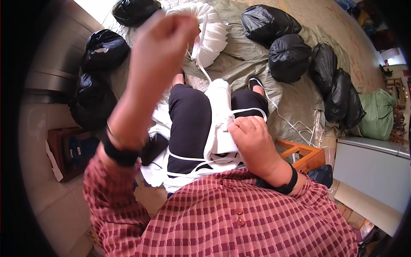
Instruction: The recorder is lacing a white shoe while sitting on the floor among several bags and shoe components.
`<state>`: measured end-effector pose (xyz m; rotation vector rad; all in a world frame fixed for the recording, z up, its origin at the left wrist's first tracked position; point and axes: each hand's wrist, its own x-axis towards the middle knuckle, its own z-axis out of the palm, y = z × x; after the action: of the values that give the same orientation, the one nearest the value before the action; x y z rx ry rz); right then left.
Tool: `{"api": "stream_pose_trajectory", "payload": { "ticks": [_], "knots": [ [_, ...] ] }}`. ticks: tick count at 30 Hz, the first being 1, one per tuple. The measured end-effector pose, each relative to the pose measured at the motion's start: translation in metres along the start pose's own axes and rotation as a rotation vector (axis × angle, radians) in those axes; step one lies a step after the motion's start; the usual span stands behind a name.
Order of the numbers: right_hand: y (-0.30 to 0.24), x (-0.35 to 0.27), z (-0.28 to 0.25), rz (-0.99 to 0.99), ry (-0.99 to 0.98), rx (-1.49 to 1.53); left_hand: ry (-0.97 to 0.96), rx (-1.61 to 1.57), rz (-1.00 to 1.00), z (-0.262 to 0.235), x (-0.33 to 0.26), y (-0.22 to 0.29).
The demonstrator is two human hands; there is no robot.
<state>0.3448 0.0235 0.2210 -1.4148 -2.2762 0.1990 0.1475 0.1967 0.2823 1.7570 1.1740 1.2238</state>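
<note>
Above grey-green tarpaulin [250, 58], the white fabric roll [220, 96] points near-to-far, clamped at its right by the nearer right hand [252, 135], while the blurred left hand's [167, 36] grip I cannot tell.

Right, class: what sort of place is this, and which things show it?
Probably an informal workroom: filled black plastic bags sit around a greenish floor sheet, with a pleated white bundle among them.

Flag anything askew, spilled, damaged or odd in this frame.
Mildly untidy: thin white cord trails into a loose tangle beside the orange wooden frame, possibly a snag risk; narrow white strips loop unevenly across the lap. No spill or damage shows.
</note>
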Motion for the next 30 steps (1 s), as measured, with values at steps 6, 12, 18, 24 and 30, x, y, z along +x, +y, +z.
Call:
{"api": "stream_pose_trajectory", "payload": {
  "ticks": [6, 12, 18, 24, 30],
  "knots": [
    [0.014, 0.004, 0.017, 0.124, 0.07, 0.409, -0.327, 0.236, -0.094, 0.022, -0.157, -0.011],
    [0.003, 0.005, 0.01, 0.146, 0.074, 0.284, -0.331, 0.55, 0.079, 0.042, -0.172, -0.007],
    [0.003, 0.005, 0.015, 0.198, 0.044, 0.288, -0.531, 0.753, 0.266, 0.042, -0.155, -0.005],
    [0.003, 0.008, 0.015, 0.252, 0.07, 0.396, -0.579, 0.817, 0.279, 0.024, -0.146, 0.004],
    [0.007, 0.03, 0.02, 0.264, 0.019, 0.343, -0.234, 0.46, 0.076, -0.013, -0.137, 0.002]
  ]
}}
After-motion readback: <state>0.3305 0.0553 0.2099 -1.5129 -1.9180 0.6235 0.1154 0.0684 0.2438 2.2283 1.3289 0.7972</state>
